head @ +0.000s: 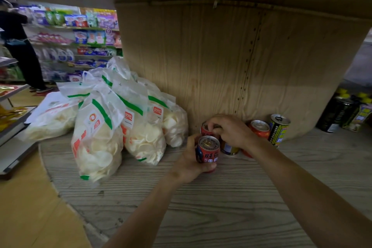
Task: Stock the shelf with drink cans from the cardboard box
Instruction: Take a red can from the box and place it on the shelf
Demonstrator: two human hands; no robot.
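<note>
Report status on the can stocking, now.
Left hand grips front red can. Right hand grips top of rear red can at shelf back. Snack bags tight on the left, orange can on the right.

can (pixel 208 150): glossy metal (printed) | shelf (pixel 231 197): matt woodgrain | bags (pixel 98 139): clear plastic

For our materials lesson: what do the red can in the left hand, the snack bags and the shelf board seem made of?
Red can: metal, shiny ridged lid. Snack bags: thin clear plastic, crinkled, contents visible. Shelf board: probably matte wood-grain laminate.
</note>
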